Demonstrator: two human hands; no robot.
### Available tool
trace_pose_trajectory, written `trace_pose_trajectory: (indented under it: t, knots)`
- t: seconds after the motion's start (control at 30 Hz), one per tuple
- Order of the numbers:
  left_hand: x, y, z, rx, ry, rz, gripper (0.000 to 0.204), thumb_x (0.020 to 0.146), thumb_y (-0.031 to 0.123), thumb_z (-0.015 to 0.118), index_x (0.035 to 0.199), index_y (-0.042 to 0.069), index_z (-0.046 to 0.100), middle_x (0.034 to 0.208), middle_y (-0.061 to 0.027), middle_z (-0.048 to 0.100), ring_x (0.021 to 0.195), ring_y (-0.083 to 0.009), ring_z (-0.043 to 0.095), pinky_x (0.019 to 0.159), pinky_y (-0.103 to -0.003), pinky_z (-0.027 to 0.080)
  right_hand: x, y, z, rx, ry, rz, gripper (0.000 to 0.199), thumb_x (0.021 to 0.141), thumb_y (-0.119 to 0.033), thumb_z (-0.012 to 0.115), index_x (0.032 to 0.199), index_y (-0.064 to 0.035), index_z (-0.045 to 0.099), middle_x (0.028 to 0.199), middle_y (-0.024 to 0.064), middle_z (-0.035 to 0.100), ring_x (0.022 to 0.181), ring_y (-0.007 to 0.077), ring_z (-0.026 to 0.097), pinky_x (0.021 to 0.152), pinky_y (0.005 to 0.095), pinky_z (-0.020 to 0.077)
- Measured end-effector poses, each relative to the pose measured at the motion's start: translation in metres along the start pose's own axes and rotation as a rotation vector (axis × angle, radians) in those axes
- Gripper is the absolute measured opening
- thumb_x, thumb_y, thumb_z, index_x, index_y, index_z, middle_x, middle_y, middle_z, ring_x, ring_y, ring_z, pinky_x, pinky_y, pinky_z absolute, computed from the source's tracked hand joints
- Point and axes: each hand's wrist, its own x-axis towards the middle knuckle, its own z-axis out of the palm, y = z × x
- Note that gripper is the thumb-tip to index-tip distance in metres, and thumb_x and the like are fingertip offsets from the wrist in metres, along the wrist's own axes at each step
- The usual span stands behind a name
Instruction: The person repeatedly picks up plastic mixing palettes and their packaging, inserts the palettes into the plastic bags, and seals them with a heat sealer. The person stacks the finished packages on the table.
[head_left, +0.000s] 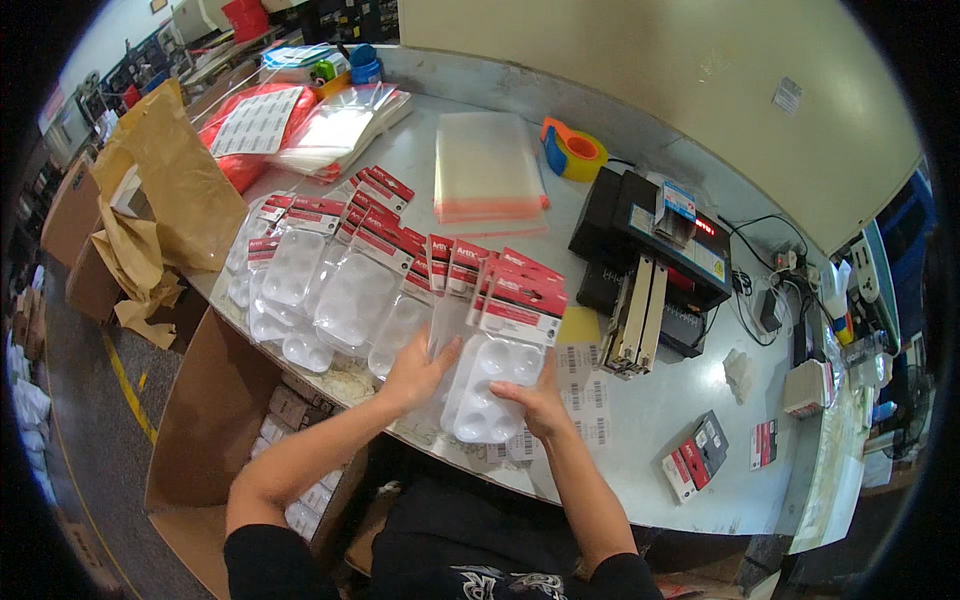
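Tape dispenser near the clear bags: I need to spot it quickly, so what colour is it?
The tape dispenser is orange with a blue side and a yellow roll, seen in the head view.

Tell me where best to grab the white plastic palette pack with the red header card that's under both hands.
Probably by its long side edges, coming from the near, bottom end. The white plastic palette pack with red header card lies flat, card end pointing away, with similar packs overlapping beside its far end. The left hand rests at its left edge and the right hand cups its lower right corner, where the rim is free.
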Motion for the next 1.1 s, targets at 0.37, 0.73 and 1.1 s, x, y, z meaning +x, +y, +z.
trace_pose_trajectory:
  t: [0.37, 0.73, 1.1]
  knots:
    - [-0.04, -0.014, 0.009, -0.604, -0.236, -0.096, 0.037, 0.093, 0.025, 0.057, 0.119, -0.001, 0.052, 0.105, -0.0066, 0.061, 0.096, -0.0129, 0.055, 0.085, -0.027, 0.044, -0.064, -0.012, -0.033, 0.162, 0.102, 0.026, 0.081, 0.056, -0.017, 0.079, 0.126, -0.0017, 0.042, 0.113, 0.0106, 0.055, 0.103, 0.0245, 0.057, 0.088, 0.0376, 0.0492]
    - [-0.095, 0.004, 0.043, -1.107, -0.392, -0.238, 0.065, 0.096, 0.051, 0.037, 0.138, 0.0, 0.034, 0.132, -0.0127, 0.047, 0.12, -0.021, 0.045, 0.102, -0.034, 0.033, -0.136, -0.019, -0.041, -0.037, -0.061, 0.183, 0.092, 0.049, -0.02, 0.086, 0.127, 0.0007, 0.042, 0.117, 0.0097, 0.055, 0.107, 0.0209, 0.055, 0.095, 0.0355, 0.0428]
    - [-0.136, 0.002, 0.049, -0.697, -0.369, -0.063, 0.106, 0.059, 0.039, 0.087, 0.139, -0.001, 0.029, 0.133, -0.0107, 0.045, 0.121, -0.0201, 0.043, 0.102, -0.034, 0.033, -0.186, 0.009, -0.053, 0.07, -0.133, 0.229, 0.103, 0.048, -0.032, 0.09, 0.131, 0.0013, 0.039, 0.125, 0.0102, 0.052, 0.114, 0.0203, 0.05, 0.097, 0.0371, 0.0409]
